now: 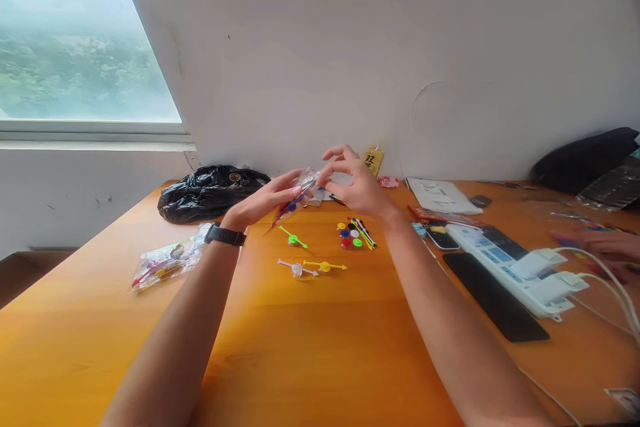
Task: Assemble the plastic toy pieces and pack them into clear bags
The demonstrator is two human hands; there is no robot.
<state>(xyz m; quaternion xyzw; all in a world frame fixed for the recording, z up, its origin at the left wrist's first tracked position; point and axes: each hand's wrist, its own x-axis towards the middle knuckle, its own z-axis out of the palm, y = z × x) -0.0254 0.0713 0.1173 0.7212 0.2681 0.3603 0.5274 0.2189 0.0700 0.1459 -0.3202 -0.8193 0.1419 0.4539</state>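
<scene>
My left hand (267, 199) is closed on a clear plastic bag (299, 195) with red and blue pieces inside, held tilted above the table. My right hand (353, 180) pinches at the bag's upper right edge with thumb and index finger; its other fingers are curved and raised. Below lie a green arrow spinner (293, 238), a white arrow spinner (297, 269) and a yellow arrow spinner (325, 267), each on a clear suction base. Several coloured round bases (350, 235) sit beside a bunch of loose arrows (364, 233).
A filled clear bag (167, 263) lies left, before a black plastic bag (210, 192). On the right are a white power strip (505, 267) with plugs and cables, a black phone-like slab (495, 297) and a white packet (440, 195). Another person's blurred hand (605, 247) is at far right.
</scene>
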